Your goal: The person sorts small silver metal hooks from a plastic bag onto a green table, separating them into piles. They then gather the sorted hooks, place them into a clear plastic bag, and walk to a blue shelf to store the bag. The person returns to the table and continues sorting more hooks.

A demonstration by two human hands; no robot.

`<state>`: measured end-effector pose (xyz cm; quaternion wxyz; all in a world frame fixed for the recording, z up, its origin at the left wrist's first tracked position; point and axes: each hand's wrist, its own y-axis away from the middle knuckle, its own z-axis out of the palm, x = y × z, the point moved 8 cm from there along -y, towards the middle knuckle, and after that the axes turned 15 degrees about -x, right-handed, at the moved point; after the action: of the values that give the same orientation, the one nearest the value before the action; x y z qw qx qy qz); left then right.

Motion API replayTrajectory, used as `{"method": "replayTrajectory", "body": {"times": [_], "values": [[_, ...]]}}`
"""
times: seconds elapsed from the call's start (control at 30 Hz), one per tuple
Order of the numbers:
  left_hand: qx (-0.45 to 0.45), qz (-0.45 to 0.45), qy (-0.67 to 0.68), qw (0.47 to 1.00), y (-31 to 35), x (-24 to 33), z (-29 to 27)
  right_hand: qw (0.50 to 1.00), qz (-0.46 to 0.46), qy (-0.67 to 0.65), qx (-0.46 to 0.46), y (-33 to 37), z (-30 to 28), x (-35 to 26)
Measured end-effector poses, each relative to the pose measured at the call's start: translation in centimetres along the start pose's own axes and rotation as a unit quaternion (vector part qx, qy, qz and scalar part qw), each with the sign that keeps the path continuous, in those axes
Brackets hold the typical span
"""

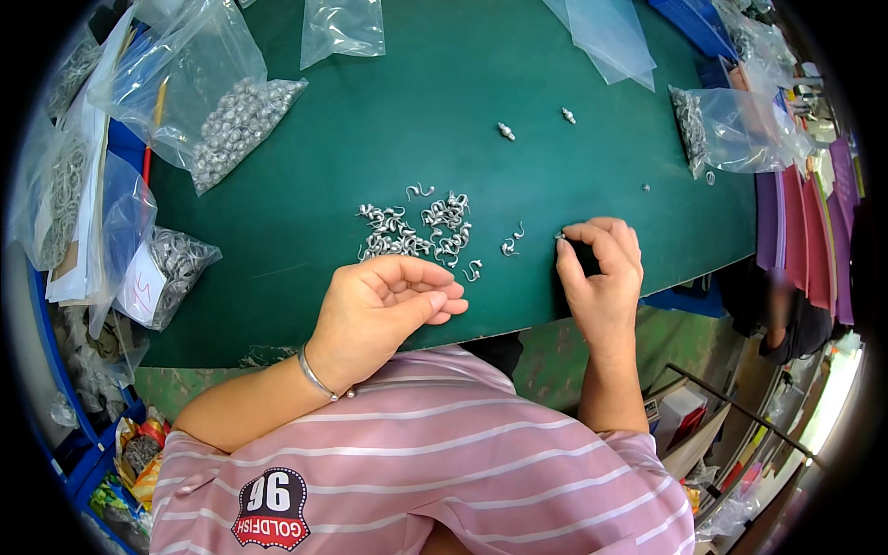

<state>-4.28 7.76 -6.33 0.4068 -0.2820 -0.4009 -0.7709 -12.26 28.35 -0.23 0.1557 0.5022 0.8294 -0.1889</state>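
On the green table lies a loose pile of small silver curved metal pieces (396, 242), each with a rounded bulb and a hook-like tail. My left hand (384, 301) is closed at the near side of this pile, its fingers curled toward the thumb; whatever may be inside is hidden. To the right, my right hand (601, 273) pinches a small silver metal piece (561, 236) between thumb and index finger, close above the tabletop. A few loose curved pieces (510, 246) lie between the two hands. Farther off are two knobbly silver pieces, one (506, 131) left of the other (569, 116).
Clear bags of silver parts stand at the left, one with round beads (242, 125) and one with a white label (178, 268). Another parts bag (689, 129) lies at the right. Flat clear bags (610, 42) rest at the far edge. A person (795, 319) is at the right.
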Motion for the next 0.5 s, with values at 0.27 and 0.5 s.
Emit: {"method": "replayTrajectory", "body": {"times": [0.27, 0.5], "values": [[0.005, 0.0, 0.0, 1.0, 0.0, 0.1, -0.1, 0.999, -0.041, 0.003, -0.017, -1.4, 2.2, -3.2], [-0.004, 0.007, 0.008, 1.0, 0.1, -0.2, -0.1, 0.994, -0.074, -0.077, 0.0, -0.9, 1.8, -3.2]]}}
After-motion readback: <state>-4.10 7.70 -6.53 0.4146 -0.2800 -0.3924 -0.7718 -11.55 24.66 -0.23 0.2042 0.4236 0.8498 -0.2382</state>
